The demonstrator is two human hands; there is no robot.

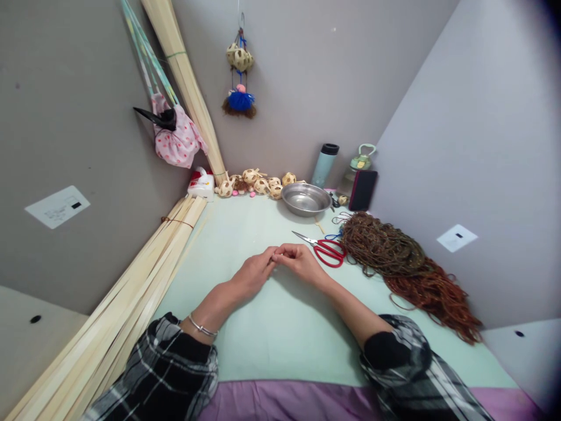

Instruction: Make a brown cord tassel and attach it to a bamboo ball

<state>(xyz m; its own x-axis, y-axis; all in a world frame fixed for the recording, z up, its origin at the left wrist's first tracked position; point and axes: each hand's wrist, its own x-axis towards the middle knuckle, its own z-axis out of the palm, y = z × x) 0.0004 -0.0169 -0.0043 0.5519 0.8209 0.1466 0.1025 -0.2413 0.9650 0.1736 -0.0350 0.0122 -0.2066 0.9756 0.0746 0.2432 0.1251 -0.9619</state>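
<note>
Grey partition walls (307, 88) on three sides, pale green tabletop (245, 234) between them. Long bundle of pale flat bamboo strips (131, 304) lies along the table's left edge. A second leaning bundle of the same strips (186, 76) stands in the back corner. Right side: heap of tangled brown and rust-orange cord (407, 263) against the wall. Our left hand (252, 273) and right hand (302, 260) meet at table centre, fingertips pinched and touching each other. Whether they clamp anything we cannot tell, too small. Round steel bowl (305, 199) sits behind the hands, well apart. Red-handled scissors (324, 248) lie flat just beside the right hand, between it and the cord heap, blades closed, untouched. Row of small woven bamboo balls (258, 184) along the back wall. Thin silver bangle (202, 327) on our left wrist.
</note>
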